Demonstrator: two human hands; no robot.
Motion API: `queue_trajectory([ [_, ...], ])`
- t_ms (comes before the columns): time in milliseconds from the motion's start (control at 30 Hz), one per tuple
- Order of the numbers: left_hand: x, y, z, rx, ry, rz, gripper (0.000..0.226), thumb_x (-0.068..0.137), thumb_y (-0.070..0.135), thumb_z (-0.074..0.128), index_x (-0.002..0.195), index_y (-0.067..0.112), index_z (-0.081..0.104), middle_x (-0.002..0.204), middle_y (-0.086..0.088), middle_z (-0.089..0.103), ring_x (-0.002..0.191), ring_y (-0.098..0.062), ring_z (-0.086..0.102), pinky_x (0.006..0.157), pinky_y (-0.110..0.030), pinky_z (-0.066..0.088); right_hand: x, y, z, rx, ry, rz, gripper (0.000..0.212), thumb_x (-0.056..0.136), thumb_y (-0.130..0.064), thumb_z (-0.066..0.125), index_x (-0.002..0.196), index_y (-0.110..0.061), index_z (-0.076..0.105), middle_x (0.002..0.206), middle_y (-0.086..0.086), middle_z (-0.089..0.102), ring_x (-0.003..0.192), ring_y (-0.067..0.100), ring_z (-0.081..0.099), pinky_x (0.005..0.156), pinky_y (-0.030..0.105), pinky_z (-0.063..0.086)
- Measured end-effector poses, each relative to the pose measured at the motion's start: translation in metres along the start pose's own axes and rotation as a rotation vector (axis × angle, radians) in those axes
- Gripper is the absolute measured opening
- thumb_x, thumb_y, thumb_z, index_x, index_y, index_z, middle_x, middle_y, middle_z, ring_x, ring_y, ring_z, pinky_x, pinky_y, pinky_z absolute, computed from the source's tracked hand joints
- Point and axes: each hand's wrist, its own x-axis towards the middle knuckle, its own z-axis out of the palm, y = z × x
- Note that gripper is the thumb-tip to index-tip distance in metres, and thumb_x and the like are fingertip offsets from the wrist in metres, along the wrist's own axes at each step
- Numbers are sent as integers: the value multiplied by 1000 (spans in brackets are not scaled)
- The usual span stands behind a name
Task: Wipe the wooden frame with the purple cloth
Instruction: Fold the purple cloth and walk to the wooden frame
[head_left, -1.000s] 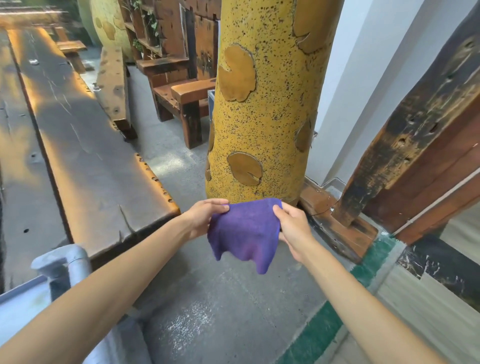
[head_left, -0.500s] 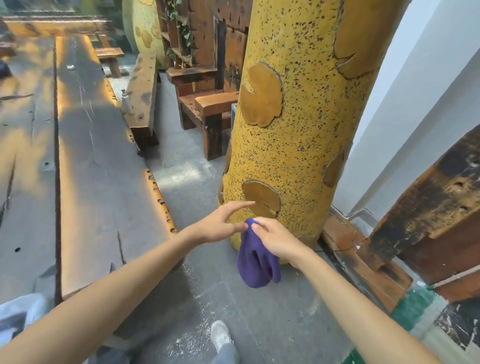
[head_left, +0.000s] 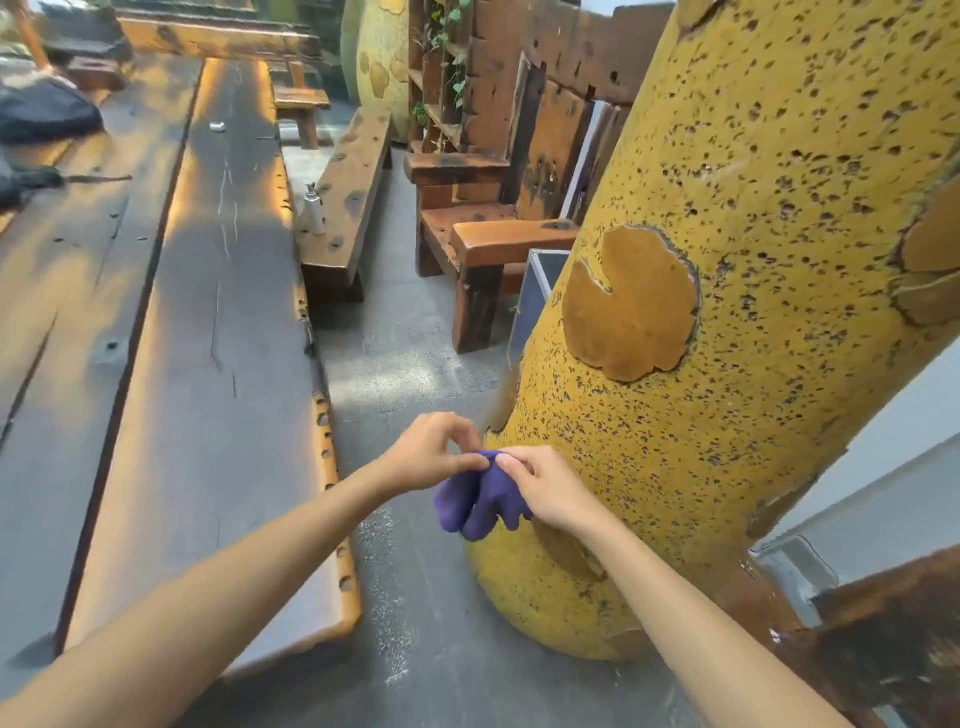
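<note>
The purple cloth (head_left: 480, 501) hangs bunched in folds between my two hands, in front of the base of a yellow speckled pillar. My left hand (head_left: 428, 452) pinches its top edge with thumb and fingertips. My right hand (head_left: 545, 488) grips the cloth from the right, fingers curled over the top. A dark wooden frame beam (head_left: 893, 639) slants across the lower right corner, behind my right forearm. Neither hand touches it.
The yellow pillar (head_left: 753, 260) fills the right side. A long wooden table (head_left: 208, 338) runs along the left, with a bench (head_left: 348, 197) and a small bottle (head_left: 314, 212) beyond. A wooden chair (head_left: 493, 234) stands behind the pillar. Grey concrete floor (head_left: 405, 364) lies between.
The cloth went from spread flat between both hands to bunched; my hands came together and my left hand now pinches it again. The view swung left, away from the frame.
</note>
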Motion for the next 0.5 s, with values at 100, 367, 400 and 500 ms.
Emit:
queue_trajectory([
  [100, 30, -19, -21, -45, 78, -41, 7, 84, 21, 80, 83, 15, 79, 81, 5, 78, 76, 0, 67, 78, -21, 49, 41, -6, -3, -38, 52, 8, 32, 107, -21, 47, 119, -25, 77, 96, -4, 78, 85, 16, 68, 80, 32, 51],
  [367, 124, -90, -48, -48, -97, -170, 24, 84, 32, 80, 104, 20, 73, 102, 4, 73, 94, -11, 68, 76, -12, 45, 177, 10, -9, -17, 85, -26, 26, 106, -17, 51, 109, -13, 77, 107, 0, 79, 103, 21, 70, 96, 40, 51],
  [400, 140, -102, -45, -58, -134, -191, 27, 84, 33, 80, 107, 22, 71, 106, 5, 72, 97, -11, 68, 77, -9, 45, 201, 10, -9, -15, 76, -37, 25, 106, -18, 52, 108, -15, 77, 105, -1, 79, 102, 19, 70, 95, 39, 51],
  [500, 180, -127, -41, -129, -179, -235, 30, 83, 27, 78, 108, 17, 67, 110, -2, 73, 106, -18, 68, 96, -30, 52, 253, 8, -12, 25, 62, -27, 22, 105, -21, 54, 107, -19, 76, 103, -5, 78, 99, 14, 69, 93, 32, 51],
])
